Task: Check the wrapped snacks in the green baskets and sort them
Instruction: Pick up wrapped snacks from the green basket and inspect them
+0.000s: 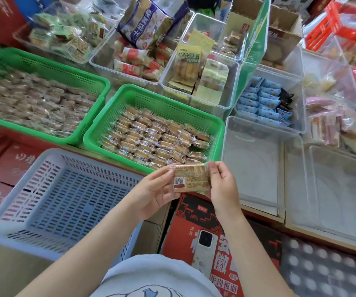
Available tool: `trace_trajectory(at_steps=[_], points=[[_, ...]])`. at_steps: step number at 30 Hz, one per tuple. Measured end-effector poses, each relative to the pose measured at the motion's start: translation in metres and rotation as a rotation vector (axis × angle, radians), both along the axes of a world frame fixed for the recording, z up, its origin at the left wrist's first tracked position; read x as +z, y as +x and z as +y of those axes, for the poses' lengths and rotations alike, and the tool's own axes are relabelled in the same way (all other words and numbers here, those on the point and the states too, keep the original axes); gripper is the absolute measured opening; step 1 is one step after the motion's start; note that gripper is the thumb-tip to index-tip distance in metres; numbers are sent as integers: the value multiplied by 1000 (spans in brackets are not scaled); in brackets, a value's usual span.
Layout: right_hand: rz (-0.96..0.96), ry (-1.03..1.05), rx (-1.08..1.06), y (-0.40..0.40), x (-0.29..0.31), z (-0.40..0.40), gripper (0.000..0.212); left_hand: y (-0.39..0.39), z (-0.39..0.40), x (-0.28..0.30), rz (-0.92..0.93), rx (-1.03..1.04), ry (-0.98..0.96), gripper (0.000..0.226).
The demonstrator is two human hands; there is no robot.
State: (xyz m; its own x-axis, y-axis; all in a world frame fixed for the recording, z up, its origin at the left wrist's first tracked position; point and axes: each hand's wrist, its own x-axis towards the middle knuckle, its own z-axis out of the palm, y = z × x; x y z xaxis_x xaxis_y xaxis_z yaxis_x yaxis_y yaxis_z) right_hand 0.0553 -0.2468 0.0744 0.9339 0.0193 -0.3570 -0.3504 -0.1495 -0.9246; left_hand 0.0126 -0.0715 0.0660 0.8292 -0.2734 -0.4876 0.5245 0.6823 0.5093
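A wrapped snack [191,178], its barcode and printed label facing up, is held between both hands just in front of the nearer green basket [216,133]. My left hand [154,192] grips its left end and my right hand [222,185] grips its right end. That basket holds several rows of similar wrapped snacks [151,140]. A second green basket [100,82] at the left is full of brownish wrapped snacks [35,101], blurred.
An empty blue-grey slatted basket [50,198] sits at the lower left. Two empty clear bins [256,159] [344,189] stand at the right. Clear bins of other packaged snacks [196,67] line the back. A phone [205,247] lies on a red carton [196,213] below my hands.
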Motion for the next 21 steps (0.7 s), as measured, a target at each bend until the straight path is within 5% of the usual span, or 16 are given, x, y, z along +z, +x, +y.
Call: trace_trajectory(at_steps=[8,21], points=[[-76,-167,-51,-36,1,4,52,-21,0,4,26,-22,85,24],[90,94,-124,-57,7,8,16,-45,-8,-9,143,183,305,20]])
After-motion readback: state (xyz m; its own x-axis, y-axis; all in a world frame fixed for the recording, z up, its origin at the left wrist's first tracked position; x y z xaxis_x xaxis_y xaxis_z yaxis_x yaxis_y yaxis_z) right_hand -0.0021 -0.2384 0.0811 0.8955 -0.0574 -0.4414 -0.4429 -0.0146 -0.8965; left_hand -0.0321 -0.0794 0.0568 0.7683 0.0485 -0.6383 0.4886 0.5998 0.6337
